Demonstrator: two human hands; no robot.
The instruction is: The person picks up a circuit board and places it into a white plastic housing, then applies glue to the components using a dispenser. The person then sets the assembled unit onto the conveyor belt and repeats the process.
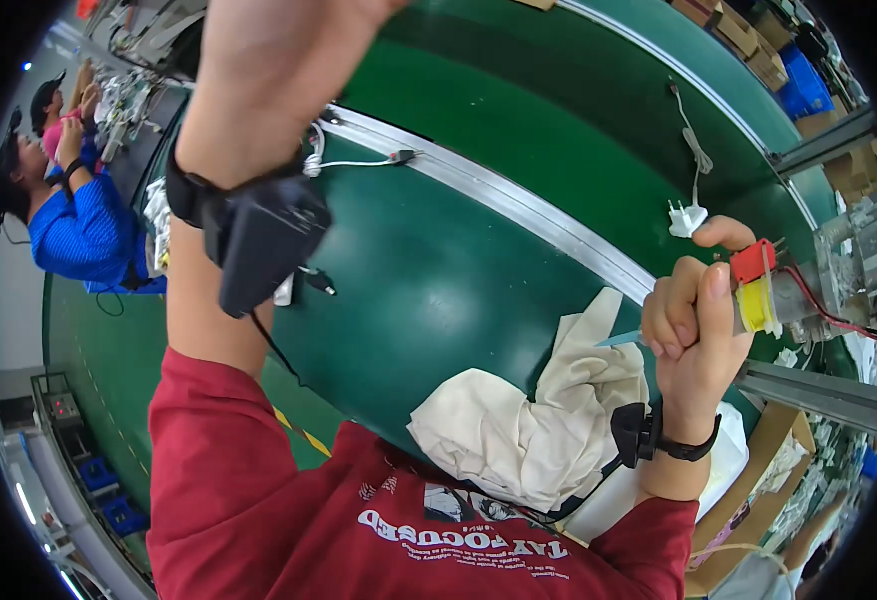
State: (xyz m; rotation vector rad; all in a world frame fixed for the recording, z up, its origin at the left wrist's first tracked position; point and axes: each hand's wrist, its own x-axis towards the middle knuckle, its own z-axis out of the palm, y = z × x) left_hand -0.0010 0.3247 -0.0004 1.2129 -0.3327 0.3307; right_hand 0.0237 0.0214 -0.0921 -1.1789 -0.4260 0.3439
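Observation:
My left hand [304, 45] is raised high at the top edge; its fingers lie outside the picture, so I cannot see what they do. My right hand [697, 315] is at the right, its fingers curled round a thin light-blue pointed tool [619, 340] whose tip sticks out toward the left. Its thumb and index finger are apart, close to a red block [755, 262] with red and black wires. Right beside that block is a yellow ring [756, 304], like a roll of tape. A white plug [688, 221] with a bundled cable lies just beyond the hand.
A crumpled cream cloth [519, 435] lies at the near edge of the green table [399, 290]. A metal rail [519, 205] separates it from a green belt [559, 110]. A white cable [359, 162] crosses near the rail. Cartons [784, 450] stand at right; co-workers [89, 225] sit at left.

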